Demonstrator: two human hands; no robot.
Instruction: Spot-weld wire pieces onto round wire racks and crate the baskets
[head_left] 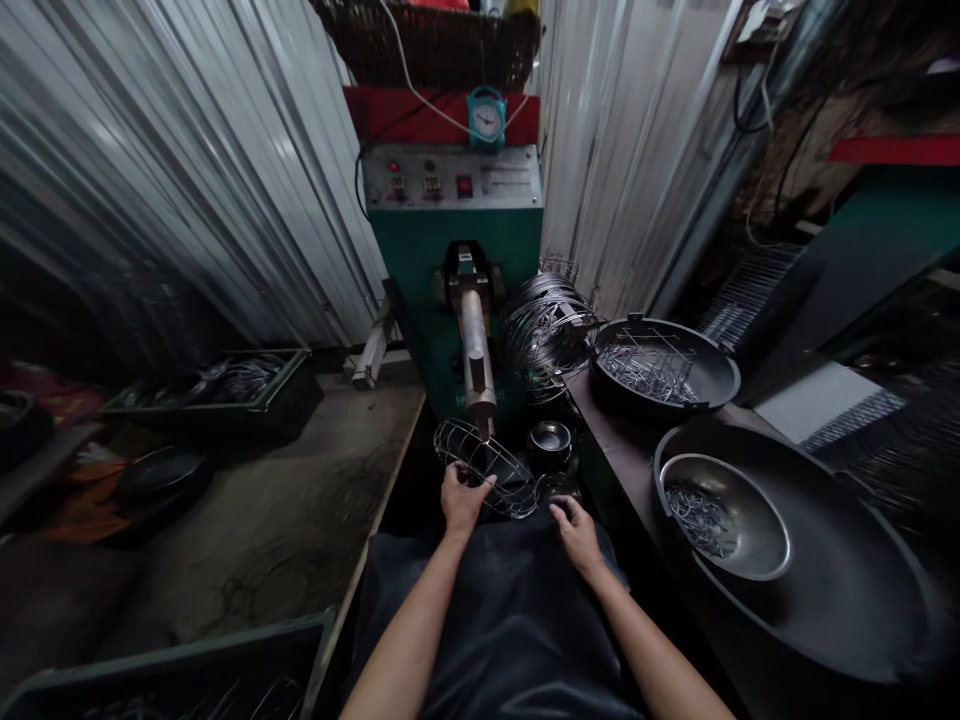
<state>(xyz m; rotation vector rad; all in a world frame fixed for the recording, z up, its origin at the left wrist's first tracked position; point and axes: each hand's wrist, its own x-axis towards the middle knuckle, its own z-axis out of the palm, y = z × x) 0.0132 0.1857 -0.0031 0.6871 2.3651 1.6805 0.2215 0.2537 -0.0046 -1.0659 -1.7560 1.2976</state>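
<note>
A round wire basket (491, 468) is tilted under the tip of a green spot welder (480, 405). My left hand (463, 500) grips its near rim, thumb and fingers closed on the wire. To the right of the basket, my right hand (576, 530) is apart from it, over the dark apron (495, 610). Its thumb and fingertips are pressed together; whatever they hold, if anything, is too small to make out. Just beyond that hand stands a small metal bowl (550, 440).
Wire rings (547, 325) are stacked beside the welder. On the right, a black pan (664, 365) holds short wire pieces; a larger pan (847, 590) holds a steel bowl (776, 540) of bent wires. Green crates (289, 385) stand left. A teal clock (487, 117) hangs above the control panel.
</note>
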